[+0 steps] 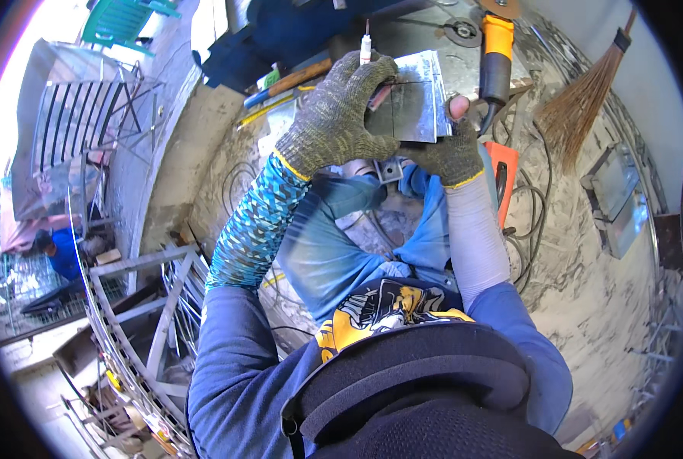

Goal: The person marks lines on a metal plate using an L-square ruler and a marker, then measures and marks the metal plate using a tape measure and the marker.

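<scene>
Shiny grey metal plate (416, 103), flat, between both gloved hands.

We see a bright daylight scene, with the strongest light pouring in from the upper left, where the picture washes out to white. The metal sheet (418, 96) catches a pale glare. Soft shadows lie under our arms and body. The centre is sharp; toward the dark circular rim, straight edges bend strongly and detail smears, with a faint purple fringe.
</scene>
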Demonstrator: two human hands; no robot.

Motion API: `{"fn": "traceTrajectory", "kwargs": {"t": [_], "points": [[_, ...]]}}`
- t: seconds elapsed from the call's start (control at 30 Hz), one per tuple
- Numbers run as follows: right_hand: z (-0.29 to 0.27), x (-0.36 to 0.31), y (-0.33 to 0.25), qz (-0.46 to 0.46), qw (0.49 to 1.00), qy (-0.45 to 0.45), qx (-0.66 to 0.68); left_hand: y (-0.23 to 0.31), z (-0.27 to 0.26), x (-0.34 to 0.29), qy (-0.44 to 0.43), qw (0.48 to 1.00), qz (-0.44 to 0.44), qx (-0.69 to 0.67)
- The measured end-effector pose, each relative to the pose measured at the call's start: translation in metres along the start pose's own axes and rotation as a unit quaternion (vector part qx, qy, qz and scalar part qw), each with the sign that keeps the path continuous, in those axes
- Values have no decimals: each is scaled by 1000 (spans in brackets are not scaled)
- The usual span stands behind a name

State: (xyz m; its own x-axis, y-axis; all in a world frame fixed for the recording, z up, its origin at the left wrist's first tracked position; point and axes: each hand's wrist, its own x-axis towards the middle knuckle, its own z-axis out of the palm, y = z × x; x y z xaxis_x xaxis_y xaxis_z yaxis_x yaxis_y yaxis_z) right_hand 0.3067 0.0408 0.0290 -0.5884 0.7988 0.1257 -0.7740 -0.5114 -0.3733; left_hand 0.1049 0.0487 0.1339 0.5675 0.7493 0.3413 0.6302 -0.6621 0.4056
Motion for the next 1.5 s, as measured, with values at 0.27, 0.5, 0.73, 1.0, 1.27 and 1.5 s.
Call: {"fn": "traceTrajectory", "kwargs": {"t": [0.27,0.5,0.73,1.0,1.27,1.5], "points": [[-16,5,57,45,993,-79,79,18,-25,-54,-13,996,-79,25],[1,0,63,70,988,-91,106,22,-17,-65,35,999,-27,-16],[-6,-3,61,58,997,-12,39,35,-13,-61,9,998,-60,-21],[6,-3,58,44,996,-25,74,36,-2,-56,28,995,-71,-66],[35,0,55,-21,994,-8,-107,32,-4,-59,25,997,-31,-68],[34,2,58,9,999,15,-51,36,-2,-59,64,993,-52,-89]]}}
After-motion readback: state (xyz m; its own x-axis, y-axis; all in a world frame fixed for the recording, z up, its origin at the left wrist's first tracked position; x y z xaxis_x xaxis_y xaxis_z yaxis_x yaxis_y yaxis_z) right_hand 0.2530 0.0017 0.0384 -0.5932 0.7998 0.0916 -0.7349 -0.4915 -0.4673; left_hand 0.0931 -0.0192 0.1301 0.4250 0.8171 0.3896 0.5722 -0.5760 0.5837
